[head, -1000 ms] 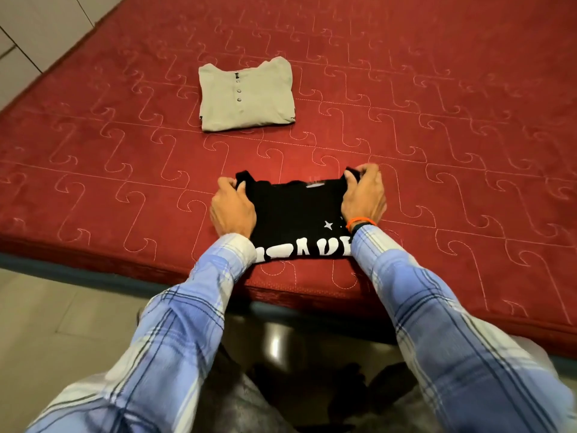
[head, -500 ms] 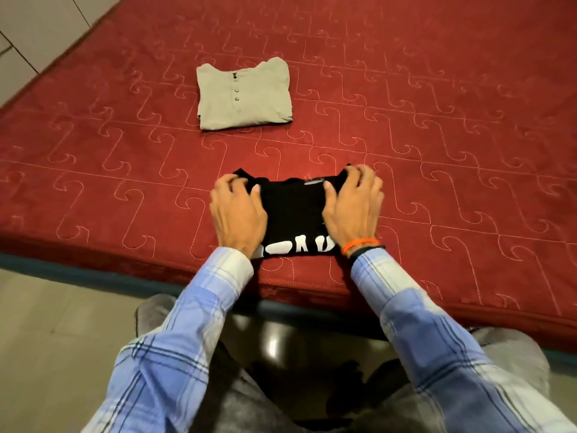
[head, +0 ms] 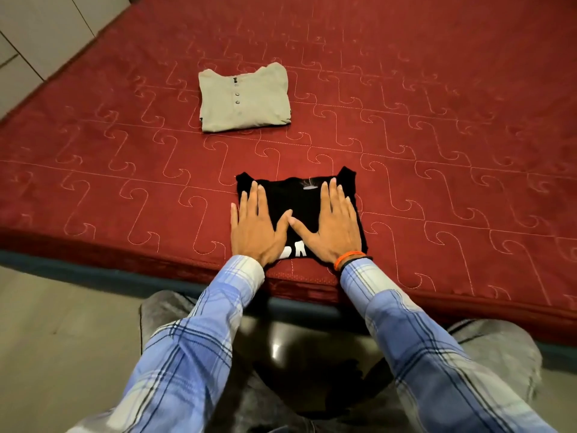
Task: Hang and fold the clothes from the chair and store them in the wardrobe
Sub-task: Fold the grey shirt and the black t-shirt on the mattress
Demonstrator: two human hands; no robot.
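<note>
A folded black t-shirt (head: 298, 200) with white print lies near the front edge of the red quilted mattress (head: 437, 151). My left hand (head: 254, 228) presses flat on its left half, fingers straight and spread. My right hand (head: 332, 228), with an orange band at the wrist, presses flat on its right half. The two thumbs nearly touch over the middle of the shirt. Farther back, a folded beige button-neck shirt (head: 245, 100) lies on the mattress.
The mattress edge (head: 156, 264) runs across in front of my knees, with tiled floor (head: 62, 339) below at the left. White panels (head: 40, 32) stand at the far left. Bare mattress spreads to the right and back.
My hands let go of the black shirt's upper corners and slid inward, then flattened out on top of it with fingers straight.
</note>
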